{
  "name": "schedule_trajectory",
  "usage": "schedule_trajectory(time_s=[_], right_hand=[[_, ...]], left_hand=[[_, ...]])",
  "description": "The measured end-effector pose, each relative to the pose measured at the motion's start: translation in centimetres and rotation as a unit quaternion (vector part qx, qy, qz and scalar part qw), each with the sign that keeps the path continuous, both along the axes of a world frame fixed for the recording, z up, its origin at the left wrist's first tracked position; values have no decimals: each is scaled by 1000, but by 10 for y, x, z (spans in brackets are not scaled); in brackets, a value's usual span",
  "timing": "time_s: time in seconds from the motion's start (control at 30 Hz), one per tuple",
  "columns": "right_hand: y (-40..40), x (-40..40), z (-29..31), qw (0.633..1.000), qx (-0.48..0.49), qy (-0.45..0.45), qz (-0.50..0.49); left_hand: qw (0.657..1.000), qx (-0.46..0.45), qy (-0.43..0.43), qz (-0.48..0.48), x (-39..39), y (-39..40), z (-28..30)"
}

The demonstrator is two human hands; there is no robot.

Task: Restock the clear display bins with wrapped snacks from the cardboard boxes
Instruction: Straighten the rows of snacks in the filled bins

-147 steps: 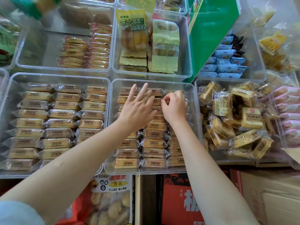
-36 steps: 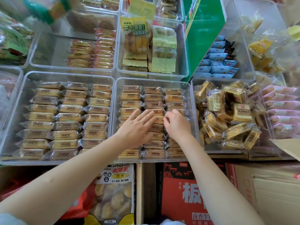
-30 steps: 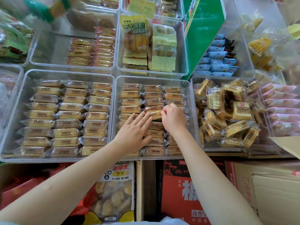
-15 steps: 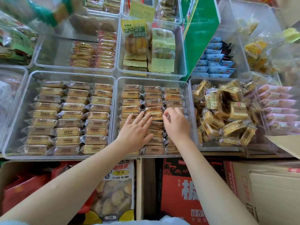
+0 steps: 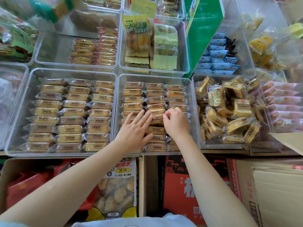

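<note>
Down in the middle clear bin (image 5: 193,112), the wrapped snacks (image 5: 132,99) lie in three tidy columns, labels up, overlapped like shingles. Likely so each label reads from the front and more fit per row.

One snack (image 5: 155,112) in the centre column sits slightly proud of its neighbours. Right hand (image 5: 176,122) has thumb and forefinger pinched on the right end of its wrapper, other fingers curled under. Left hand (image 5: 136,128) lies flat, fingers straight and a little spread, pressing on the packs of the left and centre columns; it grasps nothing. My guess: it pins the row so the stack does not slide while the other hand seats the loose pack.

Left-hand bin (image 5: 72,72) carries the same snacks, already full and even. Right-hand bin (image 5: 196,104) holds squarish packs heaped loosely. Bins behind are part-filled.

Below the shelf edge stand cardboard boxes (image 5: 270,194), one red (image 5: 178,185), and a bag of pastries (image 5: 118,190).
</note>
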State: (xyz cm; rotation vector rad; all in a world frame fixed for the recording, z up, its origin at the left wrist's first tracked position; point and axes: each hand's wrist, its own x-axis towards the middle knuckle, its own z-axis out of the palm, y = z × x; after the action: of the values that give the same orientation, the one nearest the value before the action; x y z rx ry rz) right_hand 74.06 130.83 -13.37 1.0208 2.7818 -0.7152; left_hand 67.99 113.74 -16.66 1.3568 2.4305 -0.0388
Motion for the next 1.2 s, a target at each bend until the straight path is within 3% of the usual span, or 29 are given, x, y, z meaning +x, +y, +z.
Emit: schedule_trajectory(time_s=[0.17, 0.43, 0.53, 0.63, 0.73, 0.8, 1.0, 1.2], right_hand=[[2, 1, -10, 999, 7, -28, -32], [-2, 10, -13, 998, 15, 27, -54], [-5, 16, -7, 998, 24, 63, -9], [-9, 31, -4, 997, 18, -13, 71], [-10, 38, -1, 988, 61, -126, 70], [-12, 34, 2, 984, 70, -148, 64], [-4, 23, 7, 999, -34, -34, -18], [-7, 29, 4, 1000, -20, -4, -20]], left_hand=[[1000, 9, -5, -11, 4, -3, 0], [999, -13, 14, -26, 4, 0, 5], [999, -19, 14, -28, 5, -1, 5], [999, -25, 12, -28, 5, -1, 4], [999, -31, 16, -29, 6, 1, 8], [999, -31, 8, -24, 6, 0, 9], [999, -28, 0, -25, 5, -1, 11], [999, -15, -1, -32, 5, 1, 14]])
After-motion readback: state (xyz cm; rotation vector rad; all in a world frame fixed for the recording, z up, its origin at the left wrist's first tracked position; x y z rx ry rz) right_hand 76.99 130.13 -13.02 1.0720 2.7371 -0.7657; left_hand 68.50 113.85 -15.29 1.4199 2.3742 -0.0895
